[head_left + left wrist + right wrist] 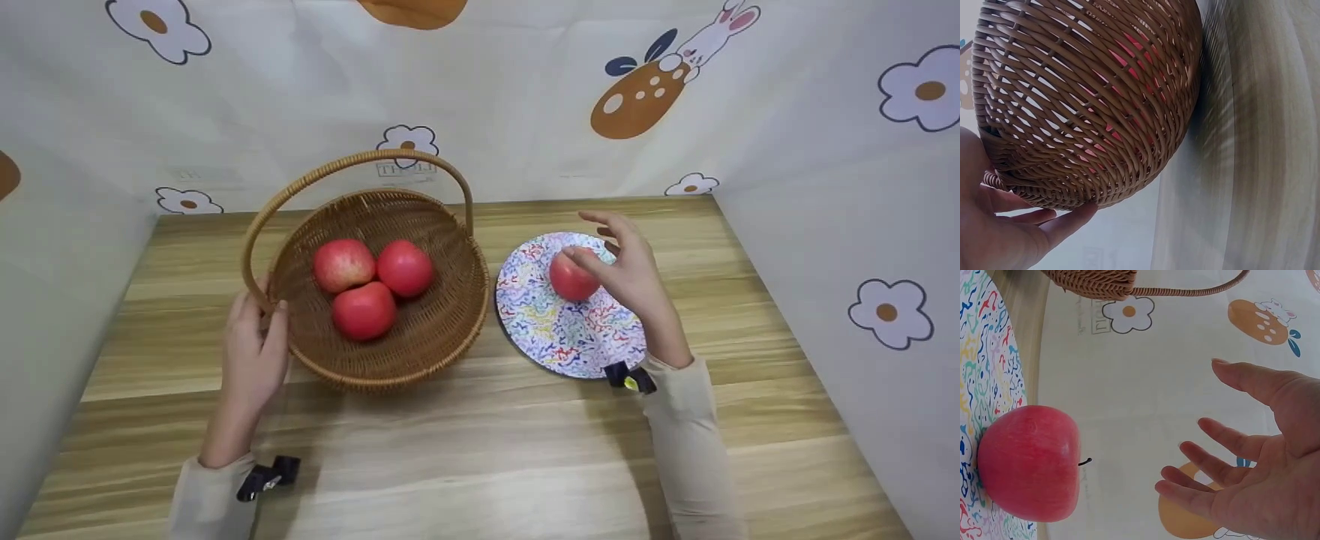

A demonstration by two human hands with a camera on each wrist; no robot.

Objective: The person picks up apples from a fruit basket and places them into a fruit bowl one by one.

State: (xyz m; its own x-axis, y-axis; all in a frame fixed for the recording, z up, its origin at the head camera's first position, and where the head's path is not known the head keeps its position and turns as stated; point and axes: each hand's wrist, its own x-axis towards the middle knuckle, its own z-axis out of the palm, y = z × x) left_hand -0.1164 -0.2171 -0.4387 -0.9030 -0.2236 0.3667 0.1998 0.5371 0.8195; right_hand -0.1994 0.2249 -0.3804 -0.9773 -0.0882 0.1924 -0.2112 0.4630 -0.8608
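A brown wicker basket (390,367) with a tall arched handle holds three red apples (364,310). My left hand (255,356) grips its left rim at the foot of the handle, thumb on the near side. Seen from the left wrist, the hand (1005,225) pinches the woven edge, and red shows through the gaps. A single red apple (1030,464), stem up, sits on a round plate (540,337) with multicoloured squiggles. Above that apple hovers my right hand (630,274), its fingers spread and apart from the fruit in the right wrist view.
The wood-grain table (450,457) carries the basket on the left and the plate to its right. Pale sheets printed with flowers and a rabbit (705,45) stand as walls at the back and both sides.
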